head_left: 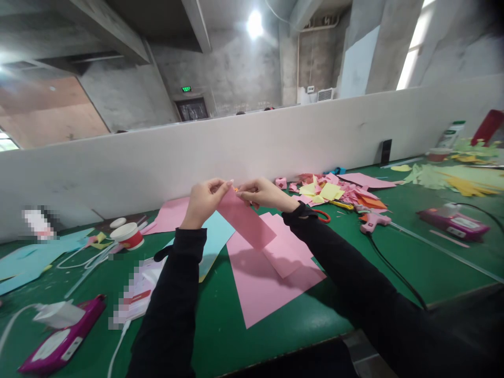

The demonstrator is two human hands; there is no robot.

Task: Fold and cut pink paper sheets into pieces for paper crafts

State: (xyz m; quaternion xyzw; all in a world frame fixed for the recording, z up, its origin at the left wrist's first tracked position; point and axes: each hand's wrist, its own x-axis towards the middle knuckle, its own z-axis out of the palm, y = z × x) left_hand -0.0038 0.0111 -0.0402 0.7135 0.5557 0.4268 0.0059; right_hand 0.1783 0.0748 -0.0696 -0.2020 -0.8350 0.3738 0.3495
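A pink paper strip (247,219) slants down toward me above the table. My left hand (205,202) pinches its upper end between thumb and fingers. At the same end, the fingers of my right hand (265,193) are closed on the paper's edge, close to my left fingertips. A tiny orange bit shows between the hands, too small to name. Below the strip lie a large pink sheet (252,299) and a smaller pink piece (285,260) on the green table (220,336). A light blue sheet (216,231) lies partly under them, beside my left wrist.
Pink and yellow paper scraps (328,190) lie heaped at the right back, near a pink glue gun (374,221) with a black cord. To the left are a paper cup (128,237), a phone (137,291) and a purple power strip (63,336). A white partition (236,142) stands behind.
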